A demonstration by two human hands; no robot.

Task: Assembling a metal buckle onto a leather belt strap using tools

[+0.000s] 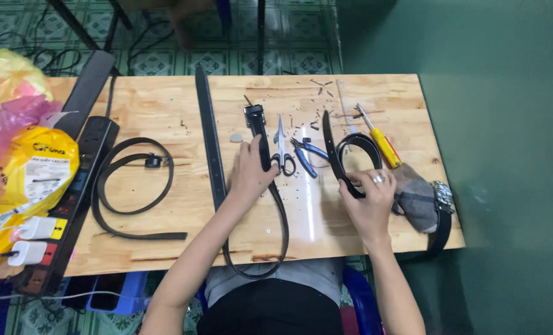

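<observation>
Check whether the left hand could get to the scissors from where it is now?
Probably yes. The left hand rests on a black belt, and the scissors lie right beside it on the table with nothing between them. The right hand is busy on another belt.

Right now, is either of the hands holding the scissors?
No. The scissors lie free on the table; the left hand and right hand each press a black belt.
</observation>
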